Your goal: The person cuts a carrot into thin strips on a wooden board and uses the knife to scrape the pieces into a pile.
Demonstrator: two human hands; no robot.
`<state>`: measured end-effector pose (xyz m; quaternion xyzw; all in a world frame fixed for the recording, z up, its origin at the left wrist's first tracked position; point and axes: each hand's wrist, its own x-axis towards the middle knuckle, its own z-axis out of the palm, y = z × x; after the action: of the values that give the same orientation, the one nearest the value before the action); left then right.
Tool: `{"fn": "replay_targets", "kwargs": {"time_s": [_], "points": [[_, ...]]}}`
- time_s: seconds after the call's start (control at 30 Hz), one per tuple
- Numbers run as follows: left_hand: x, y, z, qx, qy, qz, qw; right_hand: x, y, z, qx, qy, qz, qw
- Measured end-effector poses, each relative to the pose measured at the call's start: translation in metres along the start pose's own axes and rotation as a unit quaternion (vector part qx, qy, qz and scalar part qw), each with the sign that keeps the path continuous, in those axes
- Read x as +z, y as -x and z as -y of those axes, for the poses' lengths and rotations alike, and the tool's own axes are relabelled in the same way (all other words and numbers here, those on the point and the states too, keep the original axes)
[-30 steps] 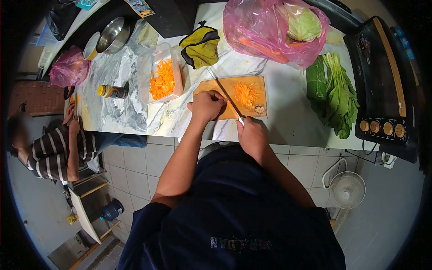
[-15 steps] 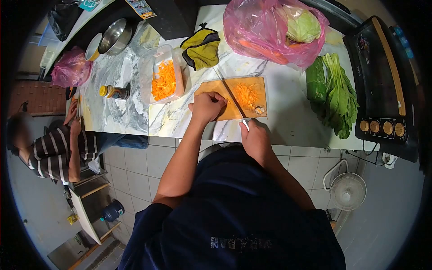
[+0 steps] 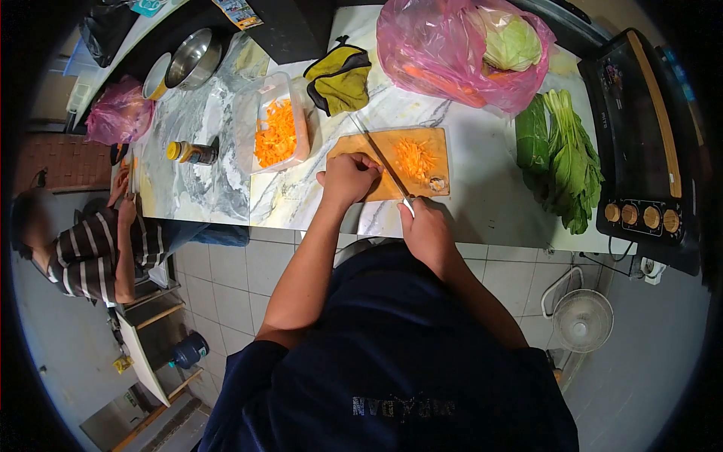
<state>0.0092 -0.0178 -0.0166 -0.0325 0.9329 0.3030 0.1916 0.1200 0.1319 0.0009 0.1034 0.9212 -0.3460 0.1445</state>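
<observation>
A wooden cutting board (image 3: pixel 431 139) lies on the counter in front of me. My right hand (image 3: pixel 428 230) is closed around the handle of a long knife (image 3: pixel 384 160), whose blade slants across the board, tip pointing away and to the left. Just left of the blade, my left hand (image 3: pixel 350 179) presses curled fingers onto the board, over what seems to be a piece of carrot that they mostly hide. Shredded carrot (image 3: pixel 414 158) lies in a pile to the right of the blade. Behind and left of the board, a clear plastic container (image 3: pixel 301 143) holds more cut carrot (image 3: pixel 275 135).
A green-black cloth (image 3: pixel 343 79) and a pink bag (image 3: pixel 422 53) with cabbage (image 3: pixel 512 41) lie behind the board. Leafy greens (image 3: pixel 568 166) sit beside a toaster oven (image 3: pixel 640 143) at right. A jar (image 3: pixel 192 153) stands left; another person (image 3: pixel 105 248) is at the far left.
The knife blade has swung slightly left, its tip now nearer the container side. My left hand keeps its place on the board, and the view has shifted a little.
</observation>
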Motion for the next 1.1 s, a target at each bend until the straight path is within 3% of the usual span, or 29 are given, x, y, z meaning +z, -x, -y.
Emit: {"fn": "replay_targets", "kwargs": {"time_s": [0.8,1.1], "points": [[-0.001,0.001,-0.002,0.003,-0.028,-0.011,1.0,-0.002,0.007,-0.008,0.025,0.01,0.01,1.0],[0.0,-0.001,0.0,-0.004,0.018,0.01,1.0,-0.002,0.011,-0.011,0.015,0.006,-0.035,0.999]]}}
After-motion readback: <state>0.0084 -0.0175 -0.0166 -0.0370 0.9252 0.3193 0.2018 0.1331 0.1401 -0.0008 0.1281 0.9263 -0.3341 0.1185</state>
